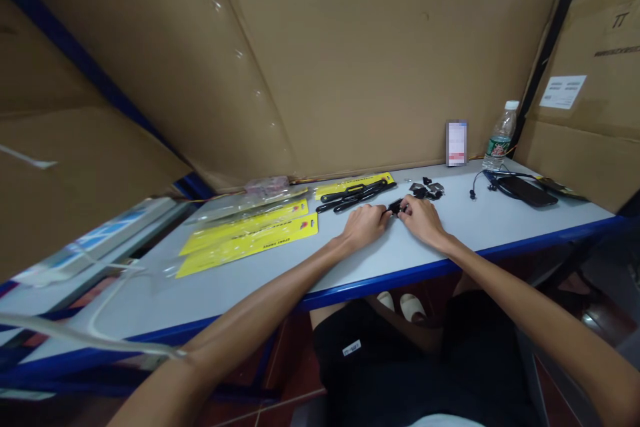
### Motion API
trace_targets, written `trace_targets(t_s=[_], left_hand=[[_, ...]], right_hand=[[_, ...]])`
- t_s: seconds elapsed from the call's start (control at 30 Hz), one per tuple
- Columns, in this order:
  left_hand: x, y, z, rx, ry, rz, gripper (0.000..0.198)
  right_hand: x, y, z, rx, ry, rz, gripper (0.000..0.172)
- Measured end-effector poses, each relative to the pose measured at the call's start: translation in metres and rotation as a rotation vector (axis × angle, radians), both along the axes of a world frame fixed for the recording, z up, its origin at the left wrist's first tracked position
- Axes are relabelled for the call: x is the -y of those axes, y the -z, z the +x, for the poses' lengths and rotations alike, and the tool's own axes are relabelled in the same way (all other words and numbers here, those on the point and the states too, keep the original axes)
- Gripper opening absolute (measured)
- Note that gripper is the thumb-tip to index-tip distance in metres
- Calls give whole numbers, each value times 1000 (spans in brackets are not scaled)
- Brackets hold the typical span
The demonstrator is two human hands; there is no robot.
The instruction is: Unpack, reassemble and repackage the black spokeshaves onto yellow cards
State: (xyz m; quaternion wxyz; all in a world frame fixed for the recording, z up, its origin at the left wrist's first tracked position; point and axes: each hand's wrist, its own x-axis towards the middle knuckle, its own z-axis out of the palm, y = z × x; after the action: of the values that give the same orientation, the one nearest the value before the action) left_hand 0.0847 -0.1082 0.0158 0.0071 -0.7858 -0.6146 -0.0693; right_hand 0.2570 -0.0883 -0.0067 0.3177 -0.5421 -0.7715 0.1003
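Observation:
Both hands meet over the tabletop, closed around a small black piece (397,207) whose kind I cannot make out. My left hand (367,225) pinches it from the left, fingers curled. From the other side, my right hand (421,219) grips it with thumb and fingertips. Just beyond the right hand lies a loose cluster of small black parts (425,191), some with clear plastic. Several long black strap-like items with handles (350,196) lie beyond the left hand, partly over a yellow card (377,180).
Yellow cards in clear bags (250,244) lie at the left of the white table (330,273). A phone with a lit screen (456,143) leans against the cardboard wall (370,67). At right are a water bottle (500,137), a dark phone (530,191) and a black cord (475,181).

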Motion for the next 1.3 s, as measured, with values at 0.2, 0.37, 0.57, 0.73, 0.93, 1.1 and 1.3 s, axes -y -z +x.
trace_targets(t_s=[0.2,0.37,0.57,0.73,0.93,1.1,1.3], left_hand=[[1,-2,0,-15,-3,-6,40],[3,-4,1,-38,1,13,41],[0,-2,-1,-16,13,-3,39],[-1,-2,-2,-2,12,-5,39],[0,-1,-1,-2,8,4,39],[0,-2,-1,0,7,4,37],[0,-2,0,-5,5,5,39]], right_hand=[[4,-4,-2,78,-59,35,15],[5,-3,-2,94,-73,51,16],[5,-6,0,72,-91,55,17],[9,-5,1,48,-113,80,25],[4,-3,0,-10,-18,37,15],[2,-2,1,-14,-69,57,24],[3,0,1,-21,-12,40,14]])
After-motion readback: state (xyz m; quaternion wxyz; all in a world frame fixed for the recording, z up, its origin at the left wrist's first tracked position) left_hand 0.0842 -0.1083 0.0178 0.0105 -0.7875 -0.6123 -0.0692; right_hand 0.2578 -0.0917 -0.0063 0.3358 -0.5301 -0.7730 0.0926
